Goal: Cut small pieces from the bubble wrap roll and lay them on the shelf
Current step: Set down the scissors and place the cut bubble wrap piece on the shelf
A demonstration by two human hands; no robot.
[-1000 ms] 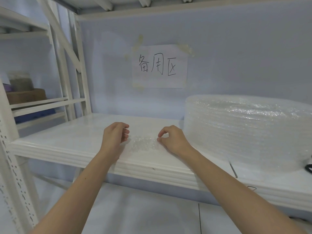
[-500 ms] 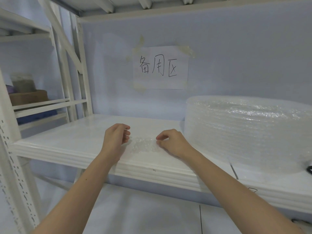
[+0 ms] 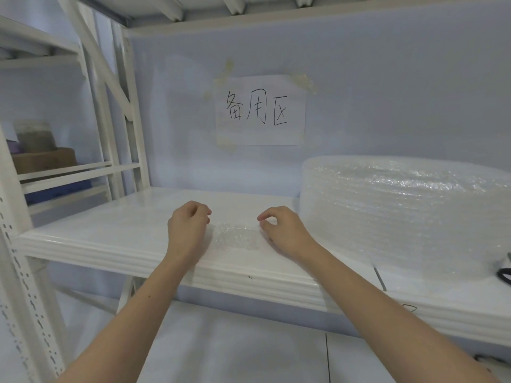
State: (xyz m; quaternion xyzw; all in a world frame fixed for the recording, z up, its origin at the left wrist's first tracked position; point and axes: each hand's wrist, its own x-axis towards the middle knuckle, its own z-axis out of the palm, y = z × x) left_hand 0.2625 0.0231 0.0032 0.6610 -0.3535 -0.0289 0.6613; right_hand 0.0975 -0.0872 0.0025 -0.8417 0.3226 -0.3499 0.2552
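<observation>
Head camera view: a small clear rectangular bubble wrap piece [image 3: 236, 236] is lying flat near the front edge of the white metal shelf [image 3: 110, 230], its long axis running left to right. The left hand [image 3: 187, 230] and right hand [image 3: 284, 230] are resting at its two ends, fingers curled loosely; whether they are pinching it cannot be told. A large clear bubble wrap roll [image 3: 401, 211] is lying just right, under a handwritten white paper sign [image 3: 260, 110].

Storeroom or warehouse bay. White slotted-steel racking [image 3: 16, 272] at frame left, cardboard box [image 3: 44, 160] on neighbouring shelf, handwritten paper sign [image 3: 260, 110] taped to wall at centre, bulk bubble wrap roll [image 3: 401, 205] at right.
</observation>
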